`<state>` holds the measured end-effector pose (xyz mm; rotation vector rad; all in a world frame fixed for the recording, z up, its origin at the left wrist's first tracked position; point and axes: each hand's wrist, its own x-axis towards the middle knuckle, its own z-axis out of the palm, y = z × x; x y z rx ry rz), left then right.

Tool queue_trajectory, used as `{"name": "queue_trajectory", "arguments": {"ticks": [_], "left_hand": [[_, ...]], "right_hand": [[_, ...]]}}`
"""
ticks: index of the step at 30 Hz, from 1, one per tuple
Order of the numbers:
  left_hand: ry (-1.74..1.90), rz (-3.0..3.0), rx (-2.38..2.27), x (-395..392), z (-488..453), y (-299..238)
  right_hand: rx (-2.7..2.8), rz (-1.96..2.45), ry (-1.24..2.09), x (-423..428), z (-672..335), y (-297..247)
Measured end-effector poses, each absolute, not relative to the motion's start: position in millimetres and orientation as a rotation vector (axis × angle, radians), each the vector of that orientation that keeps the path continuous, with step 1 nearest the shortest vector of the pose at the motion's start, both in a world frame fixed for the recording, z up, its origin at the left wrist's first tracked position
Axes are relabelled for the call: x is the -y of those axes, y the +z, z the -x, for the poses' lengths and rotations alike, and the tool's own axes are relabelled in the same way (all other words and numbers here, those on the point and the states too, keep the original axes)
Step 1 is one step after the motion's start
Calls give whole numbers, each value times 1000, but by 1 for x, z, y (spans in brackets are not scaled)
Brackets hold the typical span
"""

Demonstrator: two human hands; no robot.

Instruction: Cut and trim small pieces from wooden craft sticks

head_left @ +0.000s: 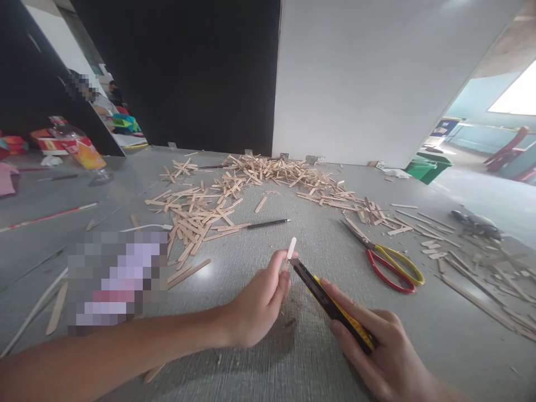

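Observation:
Pinched between the thumb and fingers of my left hand (pixel 259 301) is a small wooden craft stick (pixel 292 247), its rounded end pointing up and away. My right hand (pixel 385 352) is wrapped round a black and yellow utility knife (pixel 335 310). The knife's front end lies right at the stick, beside my left fingertips; whether the blade touches the wood I cannot tell. Both hands are above the grey table (pixel 310 234). Beyond them, a large heap of craft sticks (pixel 268 170) spreads in an arc over the tabletop.
Scissors with red and yellow handles (pixel 393 268) lie to the right, near thin wood strips (pixel 477 296). A black pen (pixel 268 224) lies ahead. At left are a drink bottle (pixel 86 151) and a white cable (pixel 37 307). Black (pixel 188 72) and white panels (pixel 368 78) stand behind.

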<state>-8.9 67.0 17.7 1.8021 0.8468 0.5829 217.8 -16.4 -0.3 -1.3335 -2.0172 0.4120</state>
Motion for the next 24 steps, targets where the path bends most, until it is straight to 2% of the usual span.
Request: {"name": "queue_trajectory", "arguments": {"ticks": [17, 24], "left_hand": [[573, -1804, -838, -67, 10, 14], [606, -1848, -797, -68, 11, 7]], "right_hand": [[2034, 1353, 271, 18, -219, -1], [2042, 1306, 327, 16, -217, -1]]}}
